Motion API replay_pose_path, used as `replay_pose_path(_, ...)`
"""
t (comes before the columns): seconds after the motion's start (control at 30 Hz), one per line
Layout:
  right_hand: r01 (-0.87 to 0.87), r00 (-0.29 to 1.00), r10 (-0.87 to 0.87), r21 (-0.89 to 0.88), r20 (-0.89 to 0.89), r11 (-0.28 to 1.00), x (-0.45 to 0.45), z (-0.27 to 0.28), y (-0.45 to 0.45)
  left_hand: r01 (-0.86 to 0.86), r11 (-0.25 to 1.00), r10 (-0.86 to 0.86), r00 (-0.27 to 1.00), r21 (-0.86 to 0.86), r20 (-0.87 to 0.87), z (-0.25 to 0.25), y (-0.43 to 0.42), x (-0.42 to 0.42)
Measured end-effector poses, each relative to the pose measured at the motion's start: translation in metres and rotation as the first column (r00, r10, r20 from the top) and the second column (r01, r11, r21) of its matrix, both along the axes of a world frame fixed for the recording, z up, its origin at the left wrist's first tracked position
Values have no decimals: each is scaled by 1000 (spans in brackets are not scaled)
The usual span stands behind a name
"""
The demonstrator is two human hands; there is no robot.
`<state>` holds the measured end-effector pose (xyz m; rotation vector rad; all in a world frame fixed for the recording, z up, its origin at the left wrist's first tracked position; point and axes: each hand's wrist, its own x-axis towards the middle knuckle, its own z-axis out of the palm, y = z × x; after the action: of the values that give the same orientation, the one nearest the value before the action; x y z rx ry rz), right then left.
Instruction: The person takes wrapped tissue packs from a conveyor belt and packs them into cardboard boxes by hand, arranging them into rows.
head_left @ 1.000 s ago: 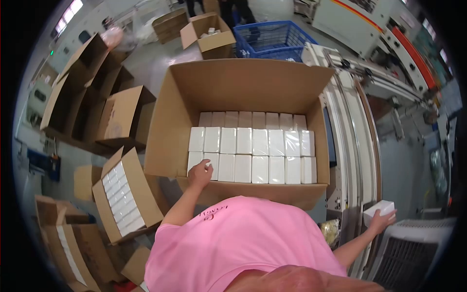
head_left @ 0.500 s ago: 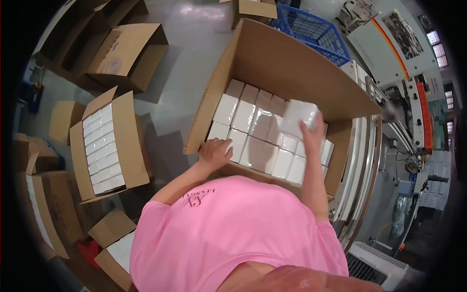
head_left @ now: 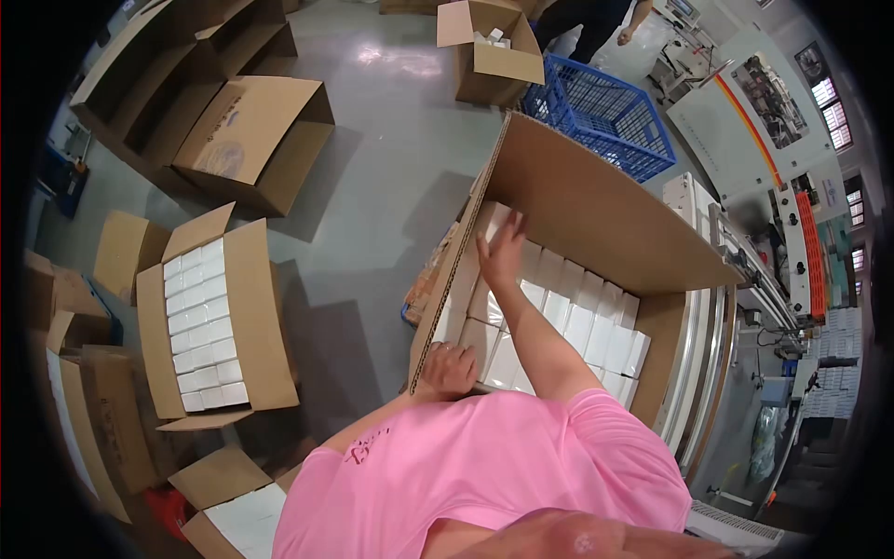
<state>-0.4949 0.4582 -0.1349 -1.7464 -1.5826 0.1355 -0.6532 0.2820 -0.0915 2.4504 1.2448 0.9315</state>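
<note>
A large open cardboard carton (head_left: 577, 200) stands in front of me with rows of shiny white boxes (head_left: 559, 307) packed inside. My right hand (head_left: 503, 253) reaches to its far left corner, thumb and fingers around a white box (head_left: 492, 220) that sits against the left wall. Part of that box is hidden by the hand. My left hand (head_left: 450, 368) is at the carton's near left corner, its fingers curled over the edge beside the white boxes. The near wall is mostly hidden by my pink shirt.
Left on the floor stands an open carton (head_left: 256, 317) of white boxes, with more cartons around it. A blue plastic crate (head_left: 605, 112) is behind the large carton, with a person (head_left: 587, 23) beyond it. Metal rails (head_left: 694, 373) and machinery run along the right.
My right hand has carried a white box from the right side to the far left corner of the carton. The view has shifted, and a person now shows at the top.
</note>
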Motion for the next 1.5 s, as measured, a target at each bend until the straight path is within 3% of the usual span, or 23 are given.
replay_pose_path(0.07,-44,985,78,-218,153,975,9,-31,10,15,999,-17,999,-30,-44,3,0,-2)
replay_pose_path(0.17,-195,979,184,-634,-85,749,8,-1,9,20,1000,-20,999,2,-32,-5,1,-1)
replay_pose_path(0.3,-273,899,431,-674,75,686,2,-5,-7,29,999,-30,998,-20,-48,-3,2,0)
replay_pose_path(0.43,-351,865,501,-681,27,643,13,9,-9,30,999,-30,1000,11,-8,-2,3,0)
replay_pose_path(0.53,-273,696,625,-677,352,684,11,10,-25,26,999,-26,1000,29,14,0,4,1)
replay_pose_path(0.63,-366,784,583,-598,214,713,6,22,-56,23,999,-23,1000,33,8,-2,3,3)
replay_pose_path(0.67,-426,841,528,-455,120,782,9,35,-67,24,999,-24,1000,30,0,-2,2,2)
replay_pose_path(0.77,-475,857,316,-386,-407,791,26,96,-84,-10,997,11,1000,81,-14,5,1,3)
replay_pose_path(0.8,-463,807,374,-96,-457,881,25,133,-91,-56,992,51,998,116,45,5,0,7)
replay_pose_path(0.87,-469,704,462,136,-538,873,27,240,-113,-3,999,5,998,32,-66,1,2,7)
replay_pose_path(0.9,-487,631,605,359,-486,796,28,285,-129,22,1000,-24,992,-15,-126,0,1,6)
replay_pose_path(0.93,-484,560,731,562,-391,671,31,327,-145,2,998,0,1000,69,-20,7,-1,5)
replay_pose_path(1.0,-508,418,891,768,-176,390,41,391,-180,-26,991,28,999,132,-18,4,-4,6)
replay_pose_path(1.03,-533,325,943,810,-70,243,45,417,-196,-32,986,35,999,164,-16,4,-5,8)
replay_pose_path(1.1,-574,106,993,818,50,20,54,450,-225,-42,999,44,997,33,-66,13,-14,8)
replay_pose_path(1.2,-614,-195,981,777,22,-140,53,460,-259,-79,994,70,990,-71,-121,16,-27,11)
replay_pose_path(1.33,-620,-472,862,765,-186,-175,42,444,-282,-127,992,124,984,-12,-127,5,-43,18)
replay_pose_path(1.5,-566,-717,593,803,-367,-187,27,434,-293,-195,978,203,970,68,-136,-5,-50,13)
